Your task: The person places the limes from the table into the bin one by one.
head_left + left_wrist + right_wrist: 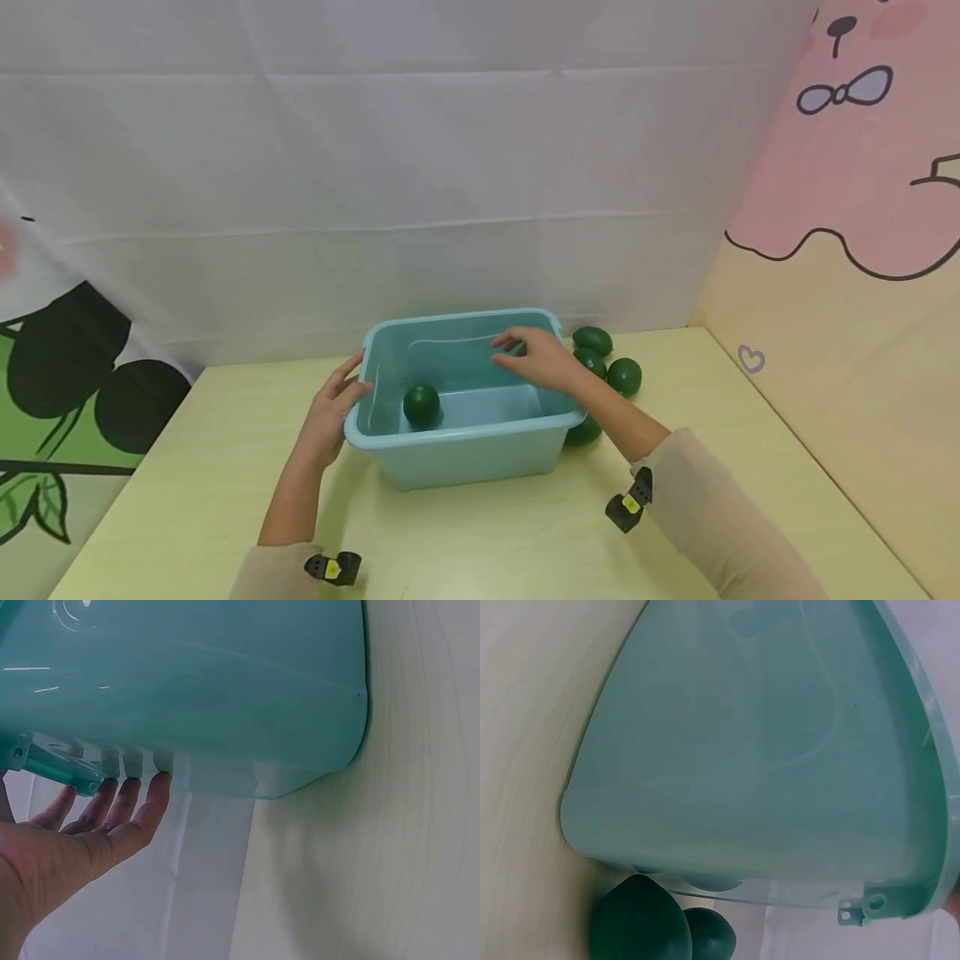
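A light blue plastic basin (pixel 465 454) stands on the table, with one dark green fruit (pixel 422 405) lying in its left part. My left hand (pixel 330 417) holds the basin's left side, thumb over the rim. In the left wrist view, the fingertips of that left hand (pixel 82 847) touch the outer wall beneath the rim. Over the basin's right half hovers my right hand (pixel 542 358), fingers loosely bent, nothing between them. Just right of the basin lie several more dark green fruits (pixel 624 377); in the right wrist view one fruit (pixel 641 922) looks pointed, like an avocado or lime.
The pale wooden table (pixel 187 500) runs back to a white cloth wall (pixel 450 167). A printed panel (pixel 847 350) borders it on the right, and another patterned panel (pixel 67 400) on the left.
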